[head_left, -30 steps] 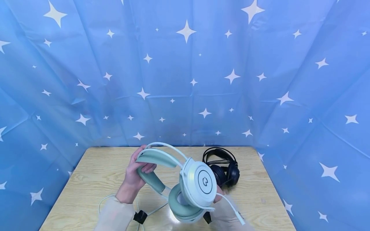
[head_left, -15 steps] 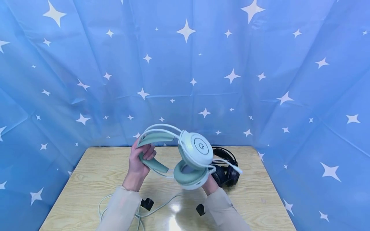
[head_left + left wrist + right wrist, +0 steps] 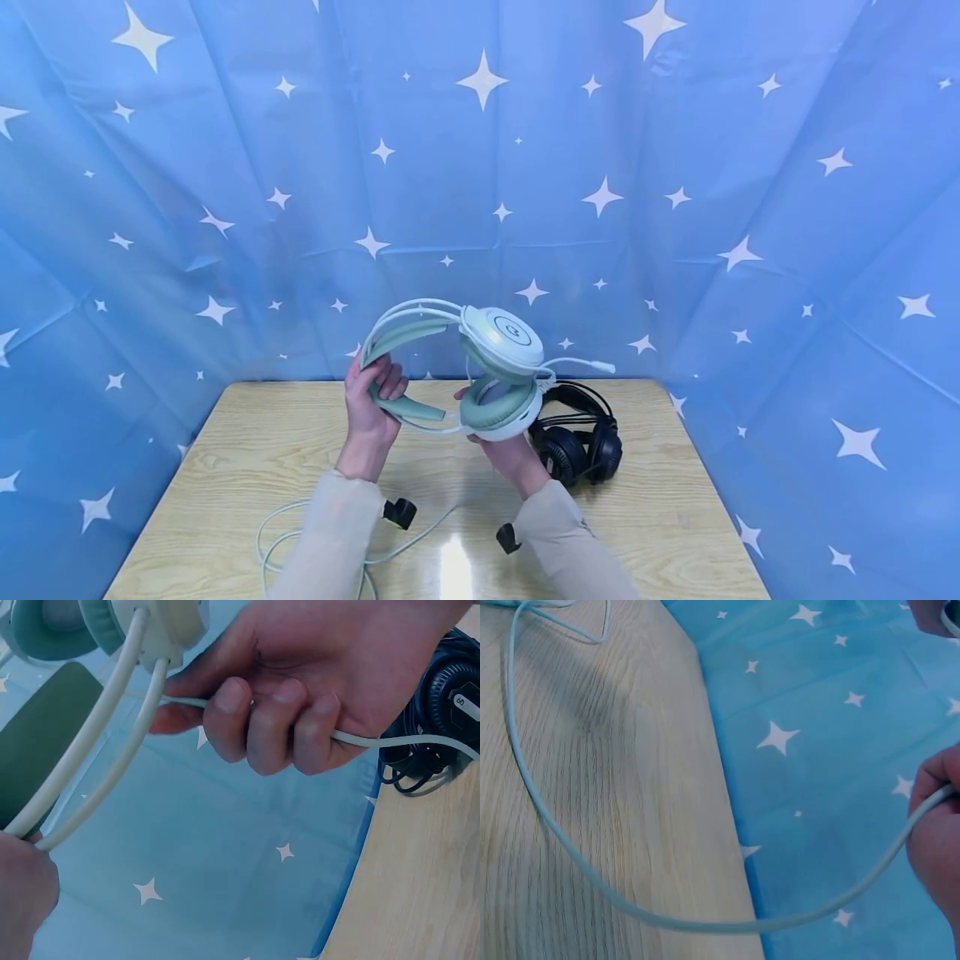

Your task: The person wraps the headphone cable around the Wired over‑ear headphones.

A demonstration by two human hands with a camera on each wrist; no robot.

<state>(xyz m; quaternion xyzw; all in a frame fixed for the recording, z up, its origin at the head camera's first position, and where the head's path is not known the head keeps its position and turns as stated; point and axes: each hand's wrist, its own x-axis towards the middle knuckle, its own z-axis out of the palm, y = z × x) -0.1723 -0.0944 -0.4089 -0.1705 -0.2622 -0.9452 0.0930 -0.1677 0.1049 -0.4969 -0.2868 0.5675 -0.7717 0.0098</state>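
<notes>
A white and pale green headset (image 3: 504, 337) is held up over the table, its boom mic (image 3: 585, 363) pointing right. My left hand (image 3: 372, 408) grips the padded headband at the left, fingers curled round it. My right hand (image 3: 513, 458) is just below the lower ear cup (image 3: 498, 408), which partly hides its fingers. The left wrist view shows the right hand's fingers curled round the headset's pale cable (image 3: 405, 740), close to where it meets the ear cup. In the right wrist view the cable (image 3: 705, 925) hangs in a loop from that hand.
Black headphones (image 3: 566, 454) lie on the wooden table (image 3: 660, 533) at the back right, behind my right wrist. Loose cable coils (image 3: 273, 533) lie at the front left. A blue star-patterned curtain (image 3: 480, 208) rises behind the table and along its sides.
Both hands have moved up and away, carrying the headset towards the curtain. The headset has tilted, its ear cups rising and shifting slightly left. The black headphones have stayed in place.
</notes>
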